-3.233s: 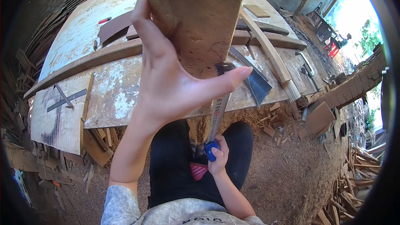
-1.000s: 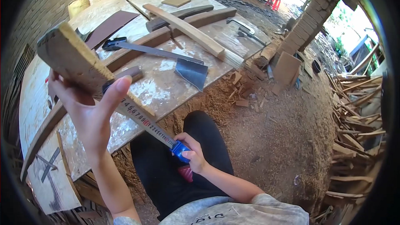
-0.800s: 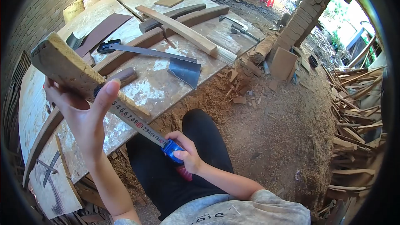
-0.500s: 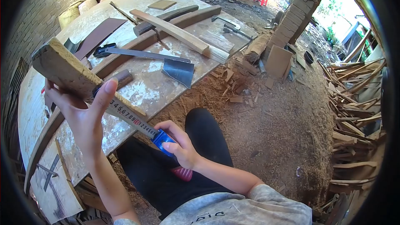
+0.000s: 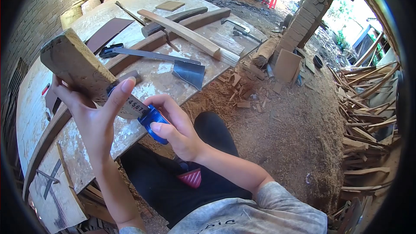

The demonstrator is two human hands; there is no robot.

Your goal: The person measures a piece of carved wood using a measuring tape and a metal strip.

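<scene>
My left hand (image 5: 93, 119) grips a thick wooden piece (image 5: 77, 63) held up at a slant over the table, its fingers behind and the thumb in front. By the thumb lies the end of a metal tape blade (image 5: 136, 106) with printed numbers. My right hand (image 5: 180, 135) is closed around the blue tape measure (image 5: 152, 125), thumb on top. Only a short length of blade shows between the two hands. The wood's lower end is partly hidden by my thumb and the blade.
The worktable (image 5: 147, 93) carries a handsaw (image 5: 151, 55), a dark metal sheet (image 5: 189, 73), wooden bars (image 5: 182, 32) and a clamp (image 5: 236, 26). Sawdust and offcuts cover the floor. A wood pile (image 5: 368, 121) stands right, beyond a post (image 5: 303, 21). A person sits far back.
My right hand has moved up and left with the tape measure, towards the wooden piece. Less of the blade is out now. The wooden piece has shifted slightly right in view.
</scene>
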